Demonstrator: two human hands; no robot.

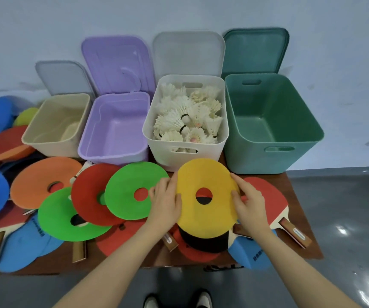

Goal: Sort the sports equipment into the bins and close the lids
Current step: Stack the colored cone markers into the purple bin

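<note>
Now both hands, left, right, pinch flat yellow foam ring-disc by opposite edges

A sports-equipment storage corner in a plain indoor room: a brown wooden counter against a bare pale blue wall, above a glossy grey floor, carries open plastic storage bins, one white bin full of white feather shuttlecocks, beside flat coloured foam discs and red-faced wooden table-tennis paddles.
</note>
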